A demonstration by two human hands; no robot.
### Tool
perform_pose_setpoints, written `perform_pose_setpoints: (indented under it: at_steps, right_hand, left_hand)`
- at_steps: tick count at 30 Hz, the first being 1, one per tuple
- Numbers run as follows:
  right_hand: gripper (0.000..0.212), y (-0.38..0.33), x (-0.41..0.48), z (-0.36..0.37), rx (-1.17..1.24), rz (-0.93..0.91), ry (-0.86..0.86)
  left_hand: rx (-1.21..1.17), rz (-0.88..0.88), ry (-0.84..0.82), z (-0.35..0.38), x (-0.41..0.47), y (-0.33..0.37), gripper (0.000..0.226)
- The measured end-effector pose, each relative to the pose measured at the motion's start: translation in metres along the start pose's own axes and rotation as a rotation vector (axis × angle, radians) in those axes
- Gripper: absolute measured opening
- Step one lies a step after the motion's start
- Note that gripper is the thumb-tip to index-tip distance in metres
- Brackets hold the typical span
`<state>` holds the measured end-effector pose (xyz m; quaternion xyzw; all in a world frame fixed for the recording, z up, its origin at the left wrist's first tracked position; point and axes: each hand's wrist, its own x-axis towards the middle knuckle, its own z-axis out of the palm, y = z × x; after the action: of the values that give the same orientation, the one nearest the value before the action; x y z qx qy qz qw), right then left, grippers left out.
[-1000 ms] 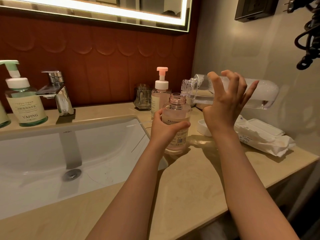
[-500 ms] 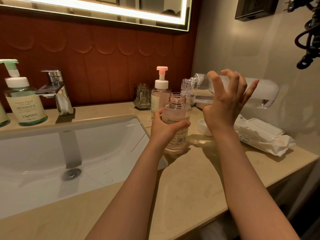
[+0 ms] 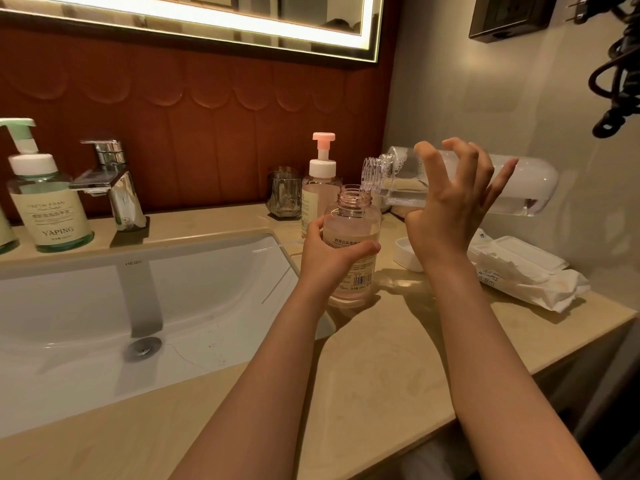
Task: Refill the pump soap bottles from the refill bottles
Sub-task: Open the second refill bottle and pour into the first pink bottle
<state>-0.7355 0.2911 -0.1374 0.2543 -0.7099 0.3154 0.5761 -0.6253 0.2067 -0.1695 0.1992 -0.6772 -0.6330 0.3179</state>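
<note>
A pink soap bottle [image 3: 356, 223] with its pump off stands on the beige counter [image 3: 363, 368], and my left hand [image 3: 329, 261] grips its body. My right hand [image 3: 450, 209] holds a clear refill bottle [image 3: 526, 188] lying almost level, neck pointing left. The refill bottle's threaded mouth sits just over the pink bottle's open neck. Clear liquid lies along the refill bottle's lower side. Behind them stands a second pink bottle [image 3: 317, 188] with its pink and white pump on.
A white basin [image 3: 104, 306] with a chrome tap [image 3: 114, 188] fills the left. A green pump bottle [image 3: 45, 202] stands far left, a glass tumbler [image 3: 284, 194] at the back wall. A white cap [image 3: 407, 252] and a wipes pack [image 3: 519, 268] lie right of my hands.
The refill bottle's mouth has dipped slightly lower, down to the pink bottle's neck. Both hands keep their hold.
</note>
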Motion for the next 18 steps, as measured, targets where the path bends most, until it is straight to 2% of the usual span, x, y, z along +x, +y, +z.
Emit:
perform_pose_setpoints:
  at_steps: [18]
  right_hand:
    - [0.066, 0.0004, -0.0001, -0.0007, 0.013, 0.004, -0.005]
  left_hand:
    - [-0.006, -0.009, 0.002, 0.0003, 0.0005, 0.0002, 0.081]
